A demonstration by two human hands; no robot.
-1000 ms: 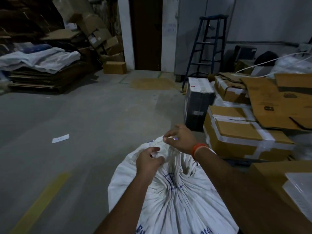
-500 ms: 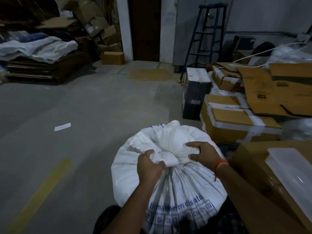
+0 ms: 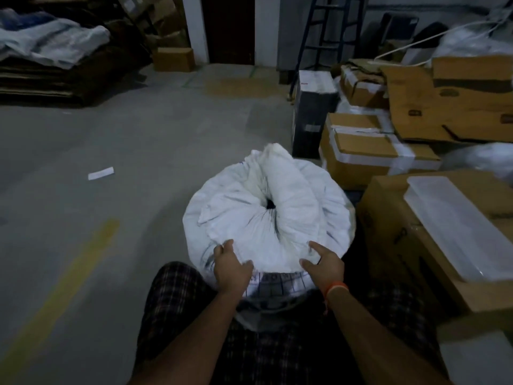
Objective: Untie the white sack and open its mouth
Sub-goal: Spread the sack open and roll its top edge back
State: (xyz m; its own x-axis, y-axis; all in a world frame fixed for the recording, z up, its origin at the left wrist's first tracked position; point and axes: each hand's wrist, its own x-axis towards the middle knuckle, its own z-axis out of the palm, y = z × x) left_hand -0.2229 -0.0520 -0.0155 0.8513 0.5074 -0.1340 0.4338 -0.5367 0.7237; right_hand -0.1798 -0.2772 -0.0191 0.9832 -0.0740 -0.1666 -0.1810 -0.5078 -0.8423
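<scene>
Both grips loose, left hand (image 3: pixel 231 264) and right hand (image 3: pixel 325 263) spread-fingered against white sack (image 3: pixel 266 207) near rim.

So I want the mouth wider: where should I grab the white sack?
Probably the loose gathered cloth ringing the small dark opening atop the white sack. Reach each hand in from the near rim and pull outward; the folds radiate from there.

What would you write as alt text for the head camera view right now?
A person's left hand and right hand rest on the near rim of a white sack standing on a concrete floor, its gathered mouth showing a small dark hole. Taped cardboard boxes are stacked to the right.
</scene>
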